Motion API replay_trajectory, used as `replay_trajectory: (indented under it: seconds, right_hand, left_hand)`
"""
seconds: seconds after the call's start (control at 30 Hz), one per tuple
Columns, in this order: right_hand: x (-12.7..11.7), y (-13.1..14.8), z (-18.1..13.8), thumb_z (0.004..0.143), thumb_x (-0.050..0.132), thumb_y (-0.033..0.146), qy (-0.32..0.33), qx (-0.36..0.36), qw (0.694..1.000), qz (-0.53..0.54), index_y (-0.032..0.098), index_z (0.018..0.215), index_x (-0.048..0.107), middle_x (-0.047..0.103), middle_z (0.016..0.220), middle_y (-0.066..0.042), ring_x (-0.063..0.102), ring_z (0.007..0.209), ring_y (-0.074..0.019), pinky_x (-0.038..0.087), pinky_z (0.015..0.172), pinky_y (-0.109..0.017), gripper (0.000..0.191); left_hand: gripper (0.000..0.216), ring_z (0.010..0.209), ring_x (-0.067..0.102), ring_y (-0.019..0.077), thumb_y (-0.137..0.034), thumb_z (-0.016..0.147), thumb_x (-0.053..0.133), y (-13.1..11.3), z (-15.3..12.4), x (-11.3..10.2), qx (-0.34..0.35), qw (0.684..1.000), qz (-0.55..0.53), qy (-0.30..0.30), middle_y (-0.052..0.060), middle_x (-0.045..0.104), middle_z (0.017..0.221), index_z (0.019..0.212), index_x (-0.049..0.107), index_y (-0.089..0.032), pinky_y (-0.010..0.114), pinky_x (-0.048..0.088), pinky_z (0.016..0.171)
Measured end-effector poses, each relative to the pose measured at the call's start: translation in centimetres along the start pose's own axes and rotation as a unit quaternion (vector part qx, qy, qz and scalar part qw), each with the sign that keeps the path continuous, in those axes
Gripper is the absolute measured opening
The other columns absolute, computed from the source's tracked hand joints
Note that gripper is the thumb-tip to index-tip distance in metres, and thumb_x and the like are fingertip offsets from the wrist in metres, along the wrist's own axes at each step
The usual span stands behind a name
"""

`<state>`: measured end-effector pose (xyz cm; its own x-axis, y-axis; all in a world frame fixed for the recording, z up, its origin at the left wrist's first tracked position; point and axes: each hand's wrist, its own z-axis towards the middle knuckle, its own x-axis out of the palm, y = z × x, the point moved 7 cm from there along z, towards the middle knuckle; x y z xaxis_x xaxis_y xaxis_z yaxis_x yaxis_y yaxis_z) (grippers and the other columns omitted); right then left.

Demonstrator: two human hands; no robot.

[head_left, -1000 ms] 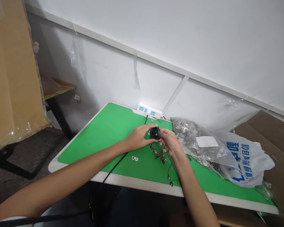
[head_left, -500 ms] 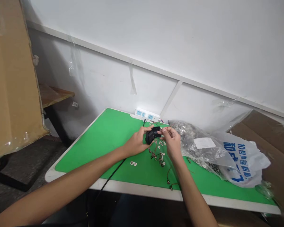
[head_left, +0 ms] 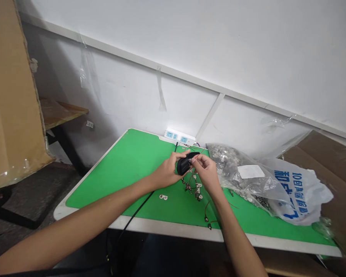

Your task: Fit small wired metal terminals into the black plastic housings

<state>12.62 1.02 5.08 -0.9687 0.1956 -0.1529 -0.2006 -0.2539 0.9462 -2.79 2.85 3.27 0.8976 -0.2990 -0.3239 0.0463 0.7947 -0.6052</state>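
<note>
**A:** What's at the far left of the view?

**B:** A tall sheet of brown cardboard stands there, with a wooden shelf just beyond it. Then the green-topped table starts, running toward the right beneath a white wall.

**A:** And where's the thing in the hands?

**B:** A black plastic connector housing is held up between them, just above the table near the middle of the frame. Its long axis slants from lower left to upper right.

**A:** Which hand is nearer?

**B:** The left hand, reaching in from the lower left, is closed around the housing's lower-left end and body. The right hand sits at the upper-right end, its fingertips pinched together. I can't tell whether they're gripping the housing or something thin.

**A:** How does the housing look?

**B:** Matte, dark and stubby, with rounded edges. Its finer details are too small to make out.

**A:** What lies further right?

**B:** Wired metal terminals lie tangled on the table just below the hands. Past them are a clear plastic bag of metal parts, a white bag with blue lettering, and more brown cardboard.
</note>
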Motion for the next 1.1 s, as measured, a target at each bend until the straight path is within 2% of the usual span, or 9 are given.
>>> replay_trajectory:
  seconds: [0.33, 0.5, 0.73, 0.87, 1.1]
  right_hand:
    - [0.0, -0.4, -0.2, 0.078, 0.078, 0.052, -0.024, -0.011, 1.000, -0.003, 0.022, 0.077, 0.065, 0.065, 0.068, 0.000, 0.058, 0.061, -0.0158, 0.045, 0.055, -0.027, 0.033]
    - [0.1, -0.6, -0.4, 0.074, 0.080, 0.054, -0.053, 0.006, 0.999, 0.007, 0.021, 0.076, 0.067, 0.066, 0.071, -0.001, 0.057, 0.063, -0.0164, 0.047, 0.053, -0.027, 0.035]
    - [0.2, -1.8, -0.1, 0.069, 0.086, 0.052, -0.002, 0.078, 0.992, 0.100, 0.021, 0.071, 0.068, 0.060, 0.061, 0.003, 0.048, 0.052, -0.0113, 0.038, 0.050, -0.024, 0.036]
    - [0.4, -2.6, 0.0, 0.061, 0.090, 0.048, 0.010, 0.111, 0.984, 0.140, 0.020, 0.068, 0.069, 0.061, 0.059, 0.002, 0.048, 0.053, -0.0111, 0.038, 0.050, -0.024, 0.036]
    - [0.9, -3.5, 0.0, 0.055, 0.090, 0.044, 0.018, 0.152, 0.974, 0.167, 0.020, 0.068, 0.071, 0.060, 0.059, 0.004, 0.045, 0.051, -0.0095, 0.037, 0.048, -0.022, 0.033]
  left_hand:
    - [0.052, 0.143, 0.058, 0.0321, -0.031, 0.094, 0.077, 0.4, -0.2, 0.1, -0.003, 1.000, 0.003, 0.003, 0.024, 0.054, 0.156, 0.134, 0.045, -0.021, 0.051, 0.058, 0.109]
    - [0.056, 0.141, 0.061, 0.0294, -0.027, 0.092, 0.078, -0.2, -0.1, -0.4, 0.016, 0.998, 0.059, -0.007, 0.019, 0.060, 0.152, 0.139, 0.049, -0.022, 0.051, 0.055, 0.114]
    - [0.065, 0.137, 0.063, 0.0287, -0.031, 0.097, 0.073, -1.8, 0.5, -0.7, 0.078, 0.990, 0.114, 0.013, 0.014, 0.065, 0.148, 0.156, 0.047, -0.026, 0.053, 0.054, 0.116]
    - [0.067, 0.130, 0.067, 0.0294, -0.034, 0.095, 0.076, -1.7, 0.5, -0.7, 0.056, 0.991, 0.118, 0.001, 0.013, 0.070, 0.139, 0.156, 0.049, -0.027, 0.054, 0.056, 0.111]
    - [0.066, 0.128, 0.067, 0.0307, -0.038, 0.095, 0.076, -1.2, 0.4, -0.4, 0.039, 0.993, 0.112, 0.025, 0.013, 0.070, 0.139, 0.154, 0.051, -0.028, 0.054, 0.057, 0.109]
